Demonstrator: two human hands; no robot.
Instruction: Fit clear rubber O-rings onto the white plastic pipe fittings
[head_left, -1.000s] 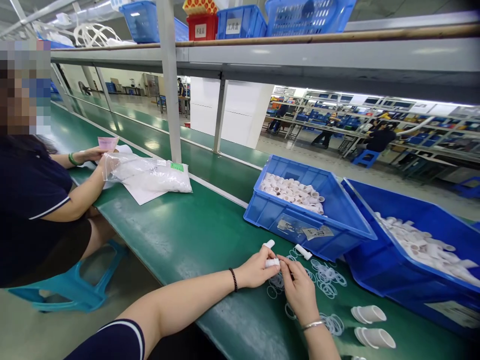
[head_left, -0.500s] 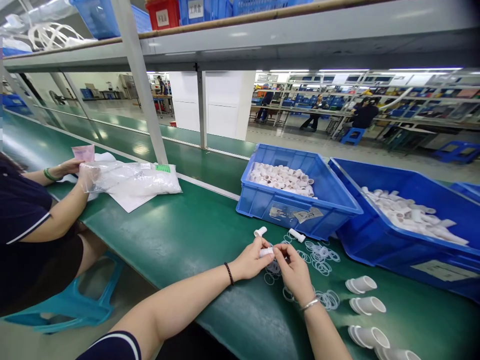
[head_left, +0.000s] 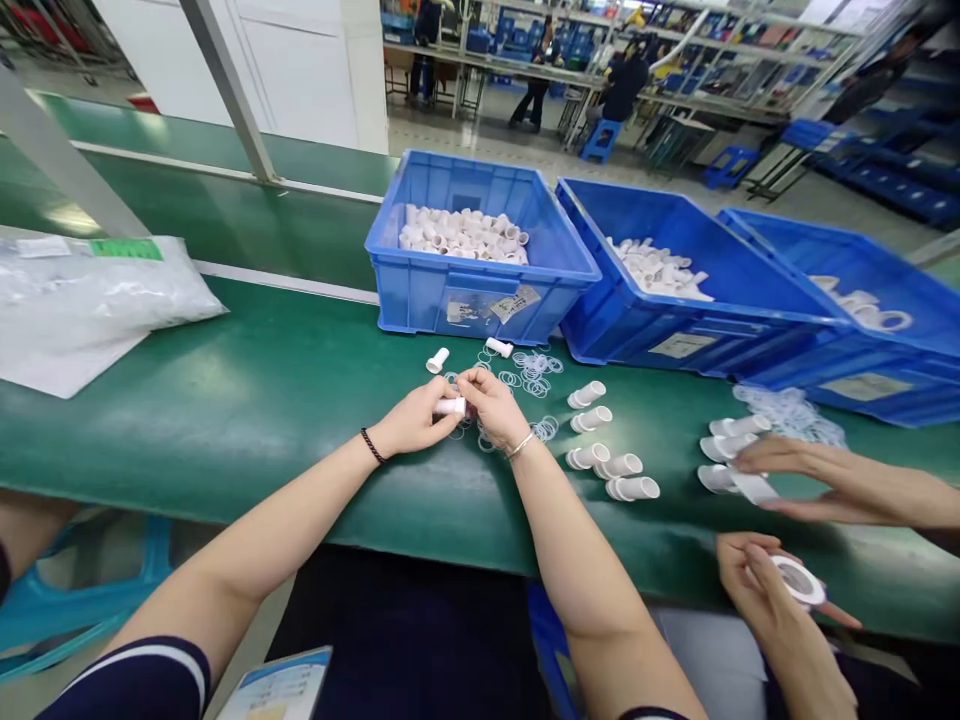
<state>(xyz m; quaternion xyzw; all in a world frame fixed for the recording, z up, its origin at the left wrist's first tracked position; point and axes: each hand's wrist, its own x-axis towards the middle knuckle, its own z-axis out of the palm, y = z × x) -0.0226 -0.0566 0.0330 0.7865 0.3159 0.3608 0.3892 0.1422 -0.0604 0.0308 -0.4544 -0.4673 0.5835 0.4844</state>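
Observation:
My left hand (head_left: 412,420) is closed around a small white plastic tube fitting (head_left: 448,407), its wider end pointing right. The fingertips of my right hand (head_left: 495,408) pinch together at that wider end; anything thin between them is too small to make out. Clear thin rings (head_left: 536,372) lie in loose piles under and beyond my hands. Just past my fingers, one white fitting (head_left: 437,361) lies at the left and another fitting (head_left: 499,347) lies near the bin. Several larger white flanged tubes (head_left: 634,488) stand on the green bench to the right of my right hand.
Blue bins (head_left: 465,285) holding white parts line the back of the green bench (head_left: 285,390). A clear plastic bag (head_left: 165,285) lies on paper at the left. At the right, a co-worker's hands (head_left: 862,490) handle white tubes beside another ring pile (head_left: 795,415).
My view has swung right and downward, bringing a third bin and a co-worker's hands on the right into sight. Both my hands stay together at the small fitting.

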